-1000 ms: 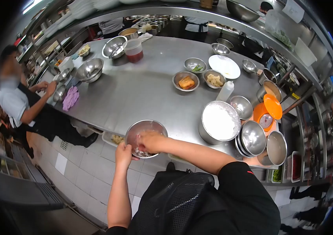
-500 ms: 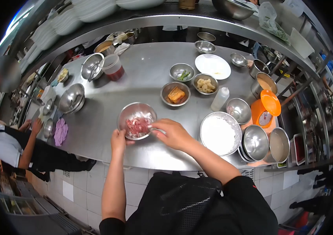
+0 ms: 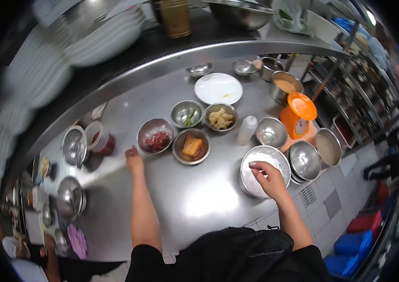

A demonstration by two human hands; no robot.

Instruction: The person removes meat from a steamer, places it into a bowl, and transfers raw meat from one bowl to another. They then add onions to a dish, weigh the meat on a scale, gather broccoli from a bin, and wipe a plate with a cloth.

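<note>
Now right hand (image 3: pixel 269 177) in flour bowl (image 3: pixel 281 160)

The right hand (image 3: pixel 269 179) lies over the near side of the flour bowl (image 3: pixel 264 170), hiding the flour beneath its palm and fingers (image 3: pixel 256 165). Just beyond the left hand (image 3: pixel 133 159), the red pieces in the steel bowl (image 3: pixel 155 135) are too small to name. Stacked plates (image 3: pixel 91 37) far above the fingers blur with motion. A co-worker's arm (image 3: pixel 49 256) is cut off at the lower left edge.
</note>
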